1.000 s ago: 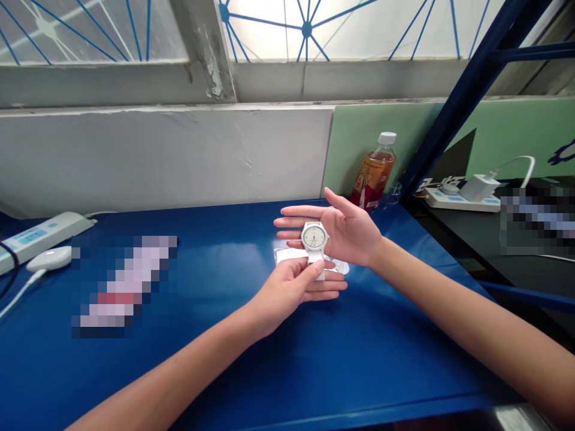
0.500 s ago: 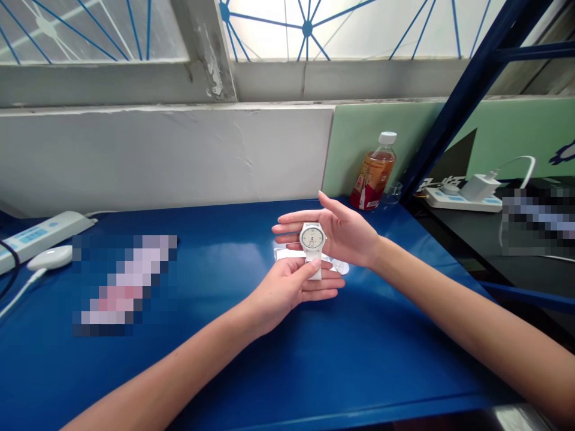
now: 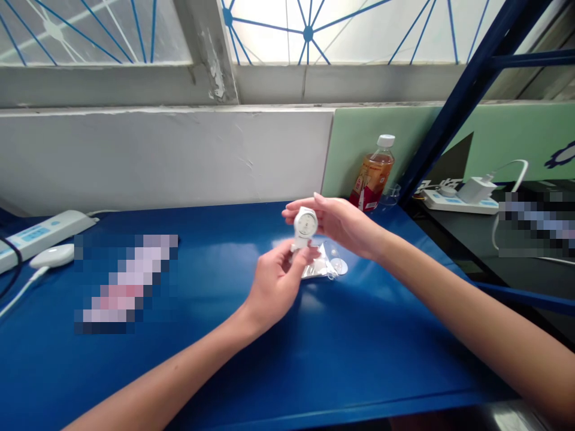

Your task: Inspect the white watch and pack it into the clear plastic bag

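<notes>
A white wristwatch [image 3: 306, 224] is held up over the blue table by its strap, pinched between the thumb and fingers of my left hand [image 3: 276, 284]. Its round case points upward and looks slightly blurred, so I cannot tell whether the dial or the back faces me. Behind and to the right of the case, my right hand [image 3: 344, 224] is open with its fingers stretched out to the left. Whether it touches the watch is unclear. Below both hands lies a clear plastic packet [image 3: 317, 269] beside a small round white piece [image 3: 340, 266].
A drink bottle [image 3: 372, 175] stands against the green panel at the back right. On the left lie a white power strip [image 3: 45, 236], a white corded device [image 3: 53, 256] and a pixelated object [image 3: 128, 281]. A blue frame post [image 3: 471, 99] rises at right.
My left hand has turned and its fingers have curled around the strap, tilting the watch upward. My right hand has rotated to a more edge-on pose, and more of the packet shows.
</notes>
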A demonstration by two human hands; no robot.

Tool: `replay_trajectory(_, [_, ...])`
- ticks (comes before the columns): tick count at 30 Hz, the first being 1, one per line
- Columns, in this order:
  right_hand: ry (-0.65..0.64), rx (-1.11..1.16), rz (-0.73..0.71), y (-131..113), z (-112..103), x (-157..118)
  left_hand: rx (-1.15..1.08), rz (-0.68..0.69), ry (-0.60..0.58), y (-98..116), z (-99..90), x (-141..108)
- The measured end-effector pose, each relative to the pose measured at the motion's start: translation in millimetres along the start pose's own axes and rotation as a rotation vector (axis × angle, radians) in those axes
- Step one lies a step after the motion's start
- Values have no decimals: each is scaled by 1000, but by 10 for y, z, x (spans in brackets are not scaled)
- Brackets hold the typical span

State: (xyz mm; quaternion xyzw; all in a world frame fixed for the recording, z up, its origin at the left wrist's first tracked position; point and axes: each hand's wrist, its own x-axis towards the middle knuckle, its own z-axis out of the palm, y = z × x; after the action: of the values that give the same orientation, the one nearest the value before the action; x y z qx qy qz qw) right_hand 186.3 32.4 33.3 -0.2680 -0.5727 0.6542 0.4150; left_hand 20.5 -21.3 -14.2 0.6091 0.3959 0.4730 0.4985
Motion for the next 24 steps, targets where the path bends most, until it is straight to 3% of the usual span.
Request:
replay_trajectory(3, [132,-236,-135,-99,-57,-105,258,246,233,-24,-124,51])
replay_trajectory(7, [199,-363,-126,3,-160,-340,510,373,278,-80,-217,128])
replay_trajectory(10, [215,-323,-146,196,-191,-455,741,443,206,-143,-202,129])
replay_trajectory(13, [244,-423,-181,331,-182,-494,846,453,91,-202,-168,92])
replay_trajectory(18, [293,-581,-178,359,-172,-538,867,477,-24,-252,-136,46])
replay_trajectory(24, [313,-489,-148,379,-225,-569,872,489,-93,-240,-135,71])
